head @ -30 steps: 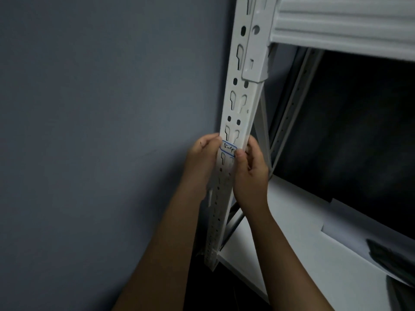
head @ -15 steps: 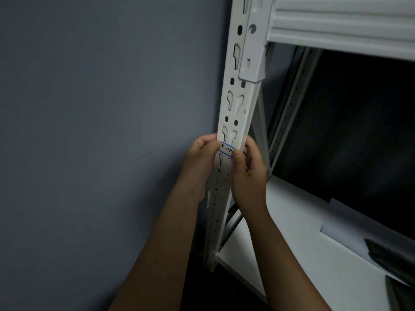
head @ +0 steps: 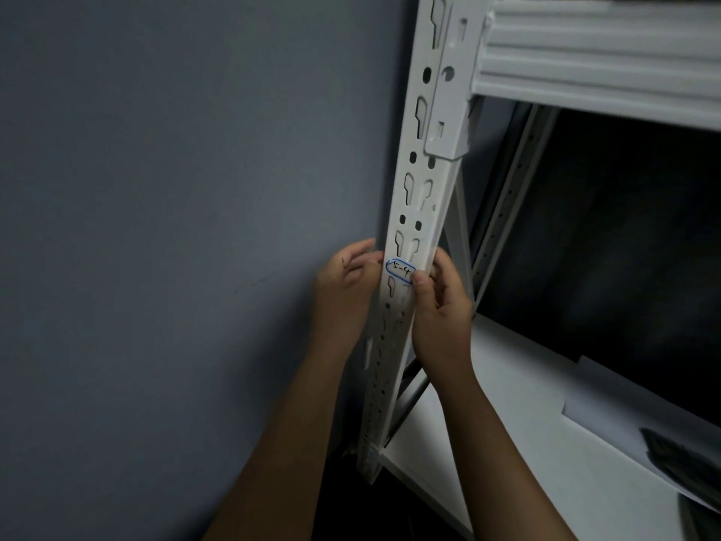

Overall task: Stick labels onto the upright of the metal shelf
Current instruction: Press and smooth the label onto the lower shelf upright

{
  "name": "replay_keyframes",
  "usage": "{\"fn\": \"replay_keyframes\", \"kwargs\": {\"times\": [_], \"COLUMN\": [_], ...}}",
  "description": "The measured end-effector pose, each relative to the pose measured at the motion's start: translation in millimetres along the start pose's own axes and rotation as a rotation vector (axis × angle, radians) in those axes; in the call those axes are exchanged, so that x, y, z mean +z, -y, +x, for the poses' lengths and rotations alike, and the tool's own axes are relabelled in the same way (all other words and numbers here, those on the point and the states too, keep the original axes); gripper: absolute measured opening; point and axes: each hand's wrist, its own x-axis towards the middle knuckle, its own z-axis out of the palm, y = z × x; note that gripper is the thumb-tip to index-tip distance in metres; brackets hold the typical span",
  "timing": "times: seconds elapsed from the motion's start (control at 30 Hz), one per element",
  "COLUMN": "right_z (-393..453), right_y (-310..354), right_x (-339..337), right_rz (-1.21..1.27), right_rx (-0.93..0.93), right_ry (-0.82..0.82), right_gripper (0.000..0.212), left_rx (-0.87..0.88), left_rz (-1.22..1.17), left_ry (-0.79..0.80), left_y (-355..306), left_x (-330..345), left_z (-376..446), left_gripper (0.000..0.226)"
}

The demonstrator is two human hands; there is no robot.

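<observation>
Fingertips of the left hand [head: 345, 285] vanish behind the upright [head: 415, 212], so its grip cannot be told. On that upright's front face sits the label [head: 400, 271], blue-edged, its handwriting hard to read, long axis running across the upright's own. The right hand [head: 441, 306] curls round the upright's right edge, thumb pressing the label's right end.

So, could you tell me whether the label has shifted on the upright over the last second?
No. The label sits just below the same pair of keyhole slots on the upright as before.
</observation>
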Motion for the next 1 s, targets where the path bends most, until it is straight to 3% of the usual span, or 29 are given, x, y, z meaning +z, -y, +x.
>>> {"fn": "replay_keyframes", "kwargs": {"times": [0.13, 0.27, 0.53, 0.77, 1.0], "right_z": [-1.6, -2.2, -0.9, -1.1, -1.5], "right_y": [2.8, 3.0, 1.8, -0.3, 0.8], "right_x": [-1.9, -3.0, -1.3, -0.8, -1.0], "right_rz": [0.02, 0.006, 0.006, -0.028, -0.025], "right_rx": [0.008, 0.007, -0.003, -0.007, 0.005], "right_ry": [0.026, 0.037, 0.011, -0.005, -0.005], "right_gripper": [0.038, 0.039, 0.036, 0.037, 0.037], "left_rx": [0.178, 0.267, 0.321, 0.38, 0.315], "left_rz": [0.237, 0.294, 0.297, 0.31, 0.286], "left_ry": [-0.055, -0.086, -0.115, -0.046, -0.183], "left_y": [4.8, 8.0, 10.0, 13.0, 12.3], "left_x": [0.4, 2.5, 8.1, 5.7, 14.2], "left_z": [-7.5, -6.7, -3.0, 3.3, 6.3], "left_gripper": [0.008, 0.004, 0.009, 0.009, 0.017]}}
